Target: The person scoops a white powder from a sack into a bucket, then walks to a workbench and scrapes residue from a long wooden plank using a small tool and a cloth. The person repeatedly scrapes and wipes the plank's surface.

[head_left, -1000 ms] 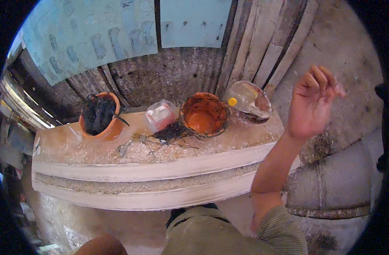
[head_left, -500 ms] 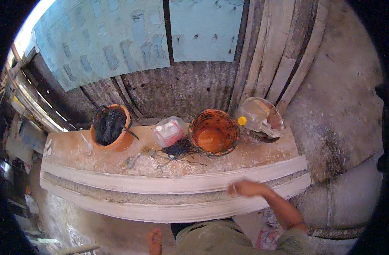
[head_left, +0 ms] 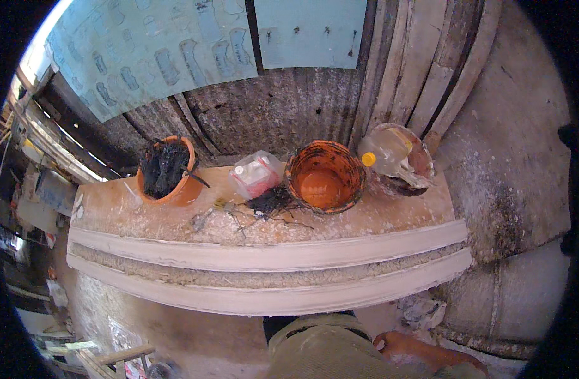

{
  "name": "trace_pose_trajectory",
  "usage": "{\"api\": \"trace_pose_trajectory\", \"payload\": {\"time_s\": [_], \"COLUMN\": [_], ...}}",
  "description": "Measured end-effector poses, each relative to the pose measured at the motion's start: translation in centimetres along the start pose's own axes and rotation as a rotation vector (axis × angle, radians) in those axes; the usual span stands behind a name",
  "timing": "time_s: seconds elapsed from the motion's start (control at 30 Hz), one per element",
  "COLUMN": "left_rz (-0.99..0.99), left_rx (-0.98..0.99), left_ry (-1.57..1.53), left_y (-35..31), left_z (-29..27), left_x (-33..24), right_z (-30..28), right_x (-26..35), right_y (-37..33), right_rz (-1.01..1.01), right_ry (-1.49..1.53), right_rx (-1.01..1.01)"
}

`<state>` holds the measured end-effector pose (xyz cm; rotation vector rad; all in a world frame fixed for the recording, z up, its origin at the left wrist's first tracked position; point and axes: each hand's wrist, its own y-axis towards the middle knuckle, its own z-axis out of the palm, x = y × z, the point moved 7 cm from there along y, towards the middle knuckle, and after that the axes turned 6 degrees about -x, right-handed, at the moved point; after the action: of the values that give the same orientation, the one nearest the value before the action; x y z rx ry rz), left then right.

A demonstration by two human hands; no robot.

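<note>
My right hand is low beside my hip, to the right of my shirt, its fingers curled; whatever lies in them, if anything, is too small to make out. It is apart from the bench. My left hand is out of the picture. In front of me, two long white moulded strips run side by side along the near part of a wooden bench, with a rough grey band between them. Behind them stand an orange bucket with a dark-smeared rim and a clear plastic jug with pinkish residue.
An orange pot stuffed with black fibres stands at the bench's left. Dark fibres lie near the jug. At right, a clear bottle with a yellow cap rests in a basin. Planks lean against the wall.
My right hand has drawn back from over the white strips to beside my hip. My left hand has left the picture. The view has shifted, so the bench sits slightly higher.
</note>
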<state>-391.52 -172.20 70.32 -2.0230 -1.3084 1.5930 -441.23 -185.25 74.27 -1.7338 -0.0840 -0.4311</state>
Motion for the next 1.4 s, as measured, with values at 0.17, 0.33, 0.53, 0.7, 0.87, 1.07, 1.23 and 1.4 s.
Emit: {"api": "trace_pose_trajectory", "payload": {"time_s": [0.17,0.33,0.53,0.7,0.87,1.07,1.23,1.4], "left_rz": [0.001,-0.004,-0.015,-0.032,-0.046,-0.052,-0.094,-0.135], "left_rx": [-0.002,0.001,0.002,-0.001,-0.018,-0.036,-0.046,-0.050], "left_ry": [-0.009,-0.011,-0.010,-0.009,-0.041,-0.106,-0.162,-0.196], "left_y": [0.0,-0.2,-0.5,-1.7,-4.1,-7.3,-10.2,-12.6], "left_z": [0.2,0.3,0.2,0.1,-0.3,-1.0,-1.1,-1.1], "left_x": [-0.4,-0.6,-0.8,-0.4,0.5,1.4,2.5,2.4], "right_z": [0.3,1.8,4.7,5.2,4.4,2.9,2.4,1.9], "right_x": [0.0,-0.3,-0.6,-0.4,1.2,3.1,4.5,6.5], "right_y": [-0.7,-1.0,-0.1,-0.8,-1.8,-3.0,-4.0,-4.2], "right_rz": [-0.108,-0.076,-0.326,-0.601,-0.645,-0.663,-0.684,-0.691], "right_ry": [-0.266,-0.405,-0.529,-0.423,-0.310,-0.237,-0.200,-0.172], "right_rx": [-0.188,-0.264,-0.355,-0.329,-0.197,-0.101,0.021,0.127]}}
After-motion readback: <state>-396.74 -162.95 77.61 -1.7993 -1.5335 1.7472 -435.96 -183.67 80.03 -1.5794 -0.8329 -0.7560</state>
